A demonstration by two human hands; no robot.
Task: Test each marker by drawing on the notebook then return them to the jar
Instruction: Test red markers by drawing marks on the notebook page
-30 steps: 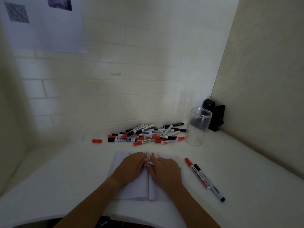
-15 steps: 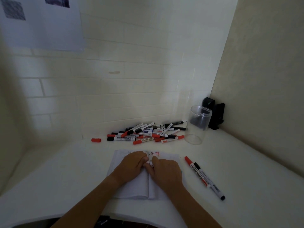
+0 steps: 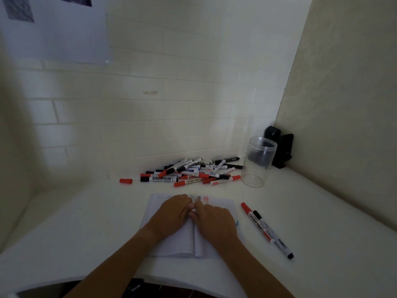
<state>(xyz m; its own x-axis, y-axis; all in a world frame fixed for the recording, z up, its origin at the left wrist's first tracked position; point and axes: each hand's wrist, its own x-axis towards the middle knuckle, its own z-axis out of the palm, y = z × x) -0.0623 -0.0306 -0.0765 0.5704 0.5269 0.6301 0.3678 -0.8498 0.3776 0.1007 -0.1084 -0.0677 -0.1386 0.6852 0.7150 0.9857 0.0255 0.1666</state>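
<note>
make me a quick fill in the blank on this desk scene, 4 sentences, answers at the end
1. Both hands, the left hand and the right hand, rest on the open ____.
2. The clear plastic jar stands upright and holds ____ markers.
3. Right of the notebook lie ____ markers side by side: a red marker and a black marker.
4. The loose cap left of the marker pile is ____.

Answers: notebook; no; two; red
</note>
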